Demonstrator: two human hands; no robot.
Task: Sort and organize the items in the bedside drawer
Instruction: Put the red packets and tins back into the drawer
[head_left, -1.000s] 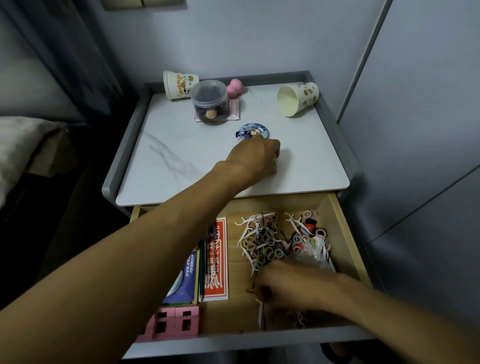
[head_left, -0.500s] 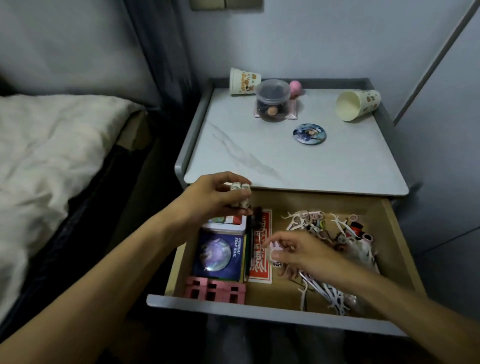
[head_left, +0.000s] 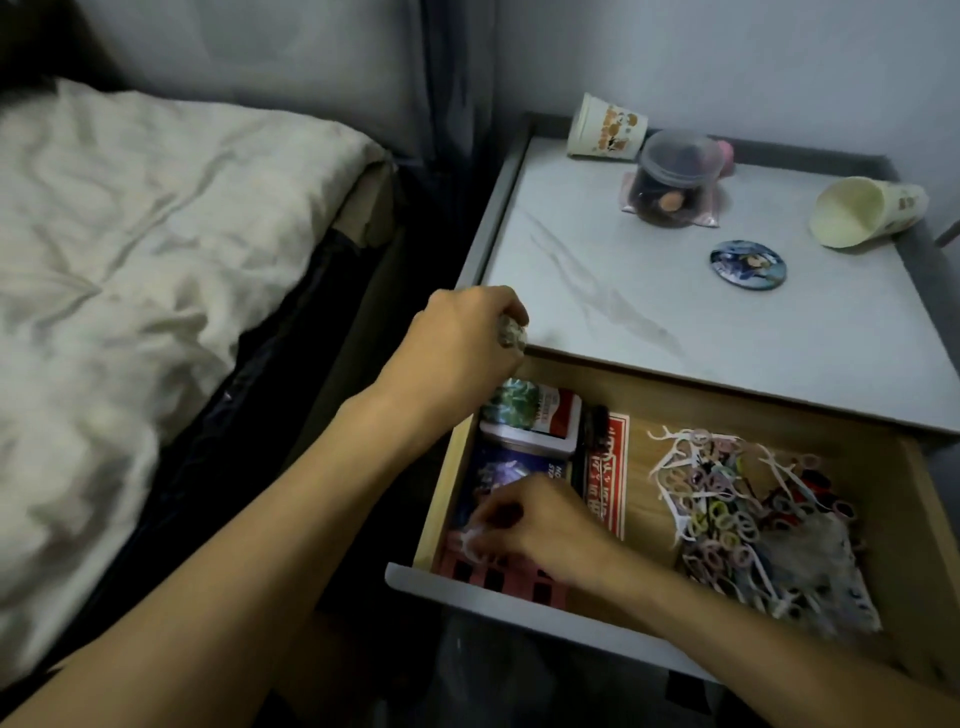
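Over the open drawer (head_left: 519, 605), our left hand (head_left: 457, 345) grips a small pale thing (head_left: 512, 332); our right hand (head_left: 535, 525) pinches a white bit (head_left: 475, 538) above the pink tray (head_left: 501, 574). We judge the tangled pile (head_left: 737, 519) unsorted, most work left.

The nightstand top (head_left: 675, 322) is smooth, marble-look and faintly sheened. The drawer (head_left: 727, 401) below it shows pale, matt wood grain. The rear cup (head_left: 605, 127) and the tipped cup (head_left: 867, 210) look like printed paper. The jar (head_left: 675, 171) is clear plastic and the round badge (head_left: 748, 262) is glossy. Floss picks (head_left: 670, 467) at lower right are thin white plastic. At left the bedsheet (head_left: 156, 218) is crumpled pale cloth. The pale object (head_left: 511, 332) in the left hand (head_left: 457, 348) and the whitish bit (head_left: 474, 538) the right hand (head_left: 540, 525) pinches are too blurred to judge.
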